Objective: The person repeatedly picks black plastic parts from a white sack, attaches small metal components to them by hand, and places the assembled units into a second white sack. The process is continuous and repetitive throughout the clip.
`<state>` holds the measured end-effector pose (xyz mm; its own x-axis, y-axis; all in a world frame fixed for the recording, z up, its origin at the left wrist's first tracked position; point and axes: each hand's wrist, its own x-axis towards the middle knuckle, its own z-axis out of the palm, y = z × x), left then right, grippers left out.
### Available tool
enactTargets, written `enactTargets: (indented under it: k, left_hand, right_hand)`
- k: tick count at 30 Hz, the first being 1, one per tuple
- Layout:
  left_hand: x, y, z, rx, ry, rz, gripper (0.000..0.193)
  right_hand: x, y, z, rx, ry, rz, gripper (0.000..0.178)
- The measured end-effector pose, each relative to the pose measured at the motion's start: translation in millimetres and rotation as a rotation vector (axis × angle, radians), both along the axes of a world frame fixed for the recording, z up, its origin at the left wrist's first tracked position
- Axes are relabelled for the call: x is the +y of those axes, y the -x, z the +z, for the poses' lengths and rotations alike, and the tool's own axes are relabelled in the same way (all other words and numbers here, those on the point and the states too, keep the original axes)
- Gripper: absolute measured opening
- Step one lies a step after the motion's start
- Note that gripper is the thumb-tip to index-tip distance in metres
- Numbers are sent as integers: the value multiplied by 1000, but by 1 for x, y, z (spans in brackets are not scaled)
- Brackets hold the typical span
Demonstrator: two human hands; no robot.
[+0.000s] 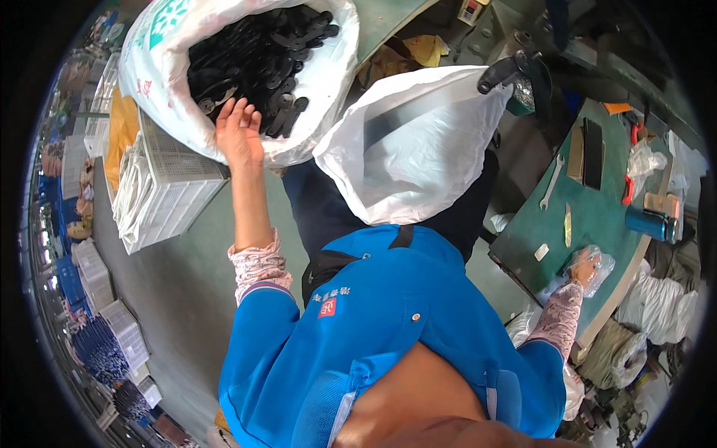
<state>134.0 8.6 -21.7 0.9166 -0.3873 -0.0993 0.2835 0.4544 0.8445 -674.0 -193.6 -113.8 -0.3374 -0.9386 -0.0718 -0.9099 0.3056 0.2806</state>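
Observation:
My left hand [239,131] reaches out to the rim of a large white sack [164,97] that is full of flat black parts [261,56]. Its fingers are spread, resting at the sack's edge beside the parts, and hold nothing. My right hand [584,267] lies on the green workbench [590,216] and grips a crumpled clear plastic bag [601,263]. A second white sack [411,142], open, stands between my knees in front of me.
A white slatted crate [168,187] stands under the full sack. On the bench lie a wrench [551,181], a black bar [592,153], a blue cylinder [650,222] and red-handled pliers [627,190]. A machine with a black handle [508,71] is beyond the sack. More crates line the far left.

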Motion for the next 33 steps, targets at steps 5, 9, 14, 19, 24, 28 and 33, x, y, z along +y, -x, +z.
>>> enactTargets:
  k: [5,9,14,19,24,28,33]
  left_hand:
    - [-32,9,10,-141,-76,45,34]
    - [-32,-1,26,-188,-78,221,38]
    - [23,-37,46,-329,-73,394,41]
    - [47,-46,55,-251,-92,428,43]
    - [54,-34,33,-843,-917,268,48]
    - [44,-16,33,-1302,-1382,24,62]
    - [23,-7,56,-1417,-1783,-264,84]
  right_hand:
    - [-15,25,-6,-246,252,-97,60]
    - [-29,29,-10,-122,178,-172,52]
    - [-16,36,2,-92,66,-97,45]
    - [7,141,-6,132,225,494,48]
    - [27,105,-4,-1519,591,-430,69]
    - [44,70,0,-1521,690,-91,75]
    - [30,69,18,-2313,748,-656,23]
